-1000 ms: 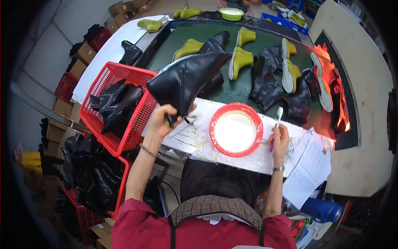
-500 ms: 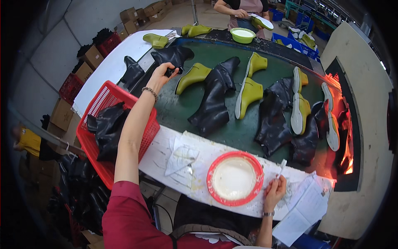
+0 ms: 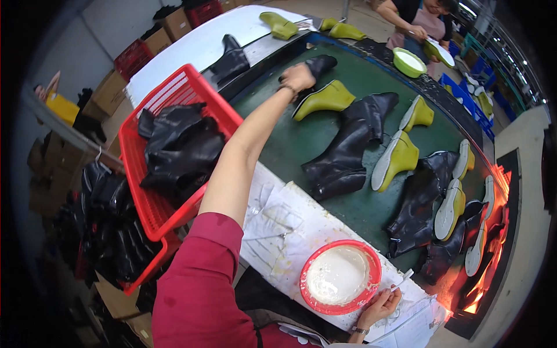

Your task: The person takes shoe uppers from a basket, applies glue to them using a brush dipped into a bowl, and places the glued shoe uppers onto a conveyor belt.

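My left hand (image 3: 298, 77) reaches across the green belt and closes over a black boot upper (image 3: 322, 64); its fingers are mostly hidden. Just to the right of that lies a green wedge sole (image 3: 326, 98). At the near edge my right hand (image 3: 383, 304) pinches a slim white brush (image 3: 402, 280), tip up. Beside it stands a red bowl (image 3: 371, 261) with thick white paste in it. More black boot uppers (image 3: 348, 145) and pale-bottomed green soles (image 3: 397, 159) lie across the belt.
A red basket (image 3: 132, 168) of black uppers stands at the left. Another black upper (image 3: 231, 60) rests by the belt's far-left edge. Orange glow fills the heater opening (image 3: 478, 290) at right. At the back, a person (image 3: 419, 29) holds a green sole near a green bowl (image 3: 409, 62).
The view has swung, shifting the scene across the picture. My left hand has gone from pinching the upper's near edge to closing over it. The right hand still holds the brush.
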`<state>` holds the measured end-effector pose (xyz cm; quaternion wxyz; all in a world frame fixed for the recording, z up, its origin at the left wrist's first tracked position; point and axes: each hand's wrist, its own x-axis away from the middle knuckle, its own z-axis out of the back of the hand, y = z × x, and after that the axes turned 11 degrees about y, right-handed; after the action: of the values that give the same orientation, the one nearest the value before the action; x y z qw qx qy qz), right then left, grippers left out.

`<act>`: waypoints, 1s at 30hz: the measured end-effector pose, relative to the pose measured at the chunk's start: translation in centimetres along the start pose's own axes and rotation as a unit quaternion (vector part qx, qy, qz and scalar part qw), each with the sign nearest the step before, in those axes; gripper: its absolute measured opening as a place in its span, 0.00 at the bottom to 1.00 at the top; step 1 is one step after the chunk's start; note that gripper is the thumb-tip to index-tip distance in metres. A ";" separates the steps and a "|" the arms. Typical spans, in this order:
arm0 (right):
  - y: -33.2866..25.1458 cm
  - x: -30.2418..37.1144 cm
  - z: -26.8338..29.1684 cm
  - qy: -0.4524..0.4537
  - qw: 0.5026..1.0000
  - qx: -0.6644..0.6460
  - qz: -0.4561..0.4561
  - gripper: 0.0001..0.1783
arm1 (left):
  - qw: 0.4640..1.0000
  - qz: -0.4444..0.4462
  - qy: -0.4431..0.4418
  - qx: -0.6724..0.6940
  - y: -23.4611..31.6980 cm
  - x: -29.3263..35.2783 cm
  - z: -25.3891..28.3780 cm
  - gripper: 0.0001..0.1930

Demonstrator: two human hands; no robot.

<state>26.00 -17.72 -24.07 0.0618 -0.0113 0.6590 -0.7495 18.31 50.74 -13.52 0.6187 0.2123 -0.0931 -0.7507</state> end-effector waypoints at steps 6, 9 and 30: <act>-1.8 -1.1 0.2 0.009 0.998 0.056 0.008 0.04 | 0.862 -0.394 0.052 0.315 11.4 11.0 8.9 0.19; -4.7 -2.8 -1.8 -0.086 0.994 0.066 -0.027 0.07 | 0.821 -0.453 -0.061 0.344 10.4 18.5 18.9 0.16; -15.6 2.5 1.4 0.026 0.893 0.211 0.396 0.18 | 0.679 -0.657 0.243 0.217 15.8 58.0 19.9 0.19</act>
<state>22.43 -17.46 -8.64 0.3372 0.2839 0.4370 -0.7841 15.38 -11.33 -1.25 -0.0967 0.5220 0.0636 -0.8451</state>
